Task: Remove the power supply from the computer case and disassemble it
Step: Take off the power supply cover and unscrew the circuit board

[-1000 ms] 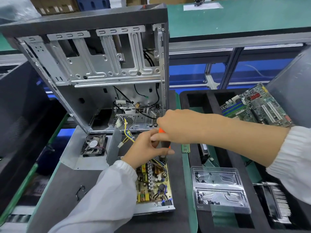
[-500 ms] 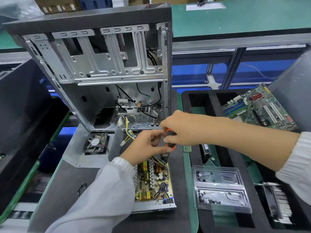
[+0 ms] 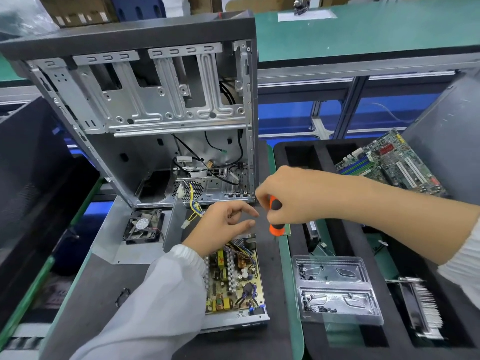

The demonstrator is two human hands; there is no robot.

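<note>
The open power supply (image 3: 235, 315) lies on the dark mat in front of me, its yellow circuit board (image 3: 233, 279) bare. Its removed metal cover (image 3: 109, 242), with the black fan (image 3: 142, 226) in it, lies to the left. Behind both stands the emptied computer case (image 3: 155, 113), and yellow and blue wires run from it toward the board. My right hand (image 3: 293, 196) grips an orange-and-black screwdriver (image 3: 275, 216) just right of the board's far end. My left hand (image 3: 223, 227) hovers over that far end with thumb and fingers apart, holding nothing that I can make out.
A clear plastic tray (image 3: 337, 287) with small screws sits on the right. Behind it a black foam tray (image 3: 291, 152) holds a green motherboard (image 3: 389, 162). A finned heat sink (image 3: 420, 307) lies at the far right. Grey case panels stand at both sides.
My right hand has carried the screwdriver right, away from my left hand. The left hand's fingers, earlier closed beside the tool's shaft, have spread apart.
</note>
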